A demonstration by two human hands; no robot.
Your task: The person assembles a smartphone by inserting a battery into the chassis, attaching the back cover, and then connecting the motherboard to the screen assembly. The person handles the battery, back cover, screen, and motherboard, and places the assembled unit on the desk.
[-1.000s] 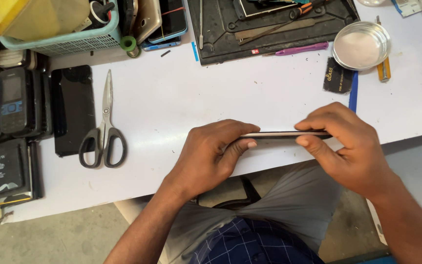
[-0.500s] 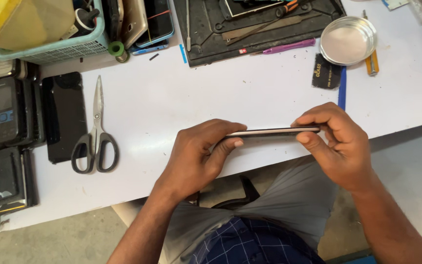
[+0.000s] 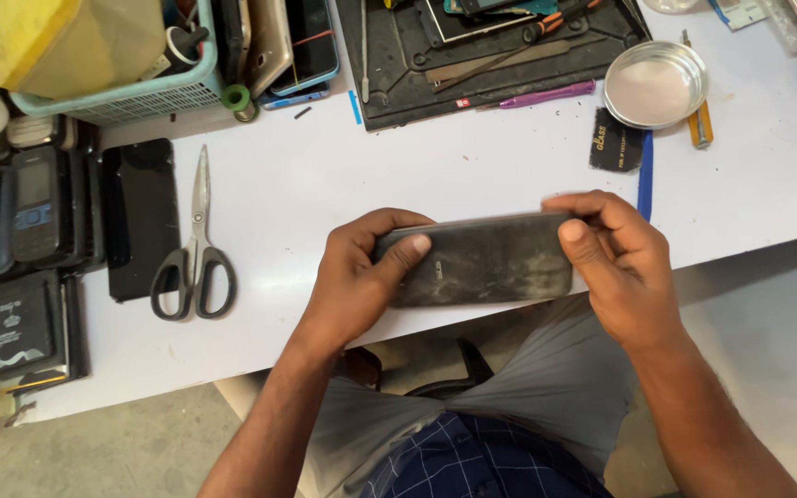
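1. Far to my left, old phones (image 3: 25, 217) lie stacked along the white table (image 3: 325, 175), with a dark glass panel (image 3: 140, 217) and a pair of scissors (image 3: 193, 249) beside them. All are well apart from my hands.
2. My left hand (image 3: 362, 277) is clenched around the left end of the black phone (image 3: 481, 258), thumb pressed flat on its back.
3. The phone sits at the table's near edge, above my lap, with its dusty back turned up toward me.
4. My right hand (image 3: 615, 258) grasps the right end, thumb on the back and fingers curled over the far edge.
5. To handle it well, I judge both thumbs should press evenly and the body stay level, so it neither twists nor slips off the edge.
6. Further right stand a black card (image 3: 616, 151) and a metal dish (image 3: 655, 83).
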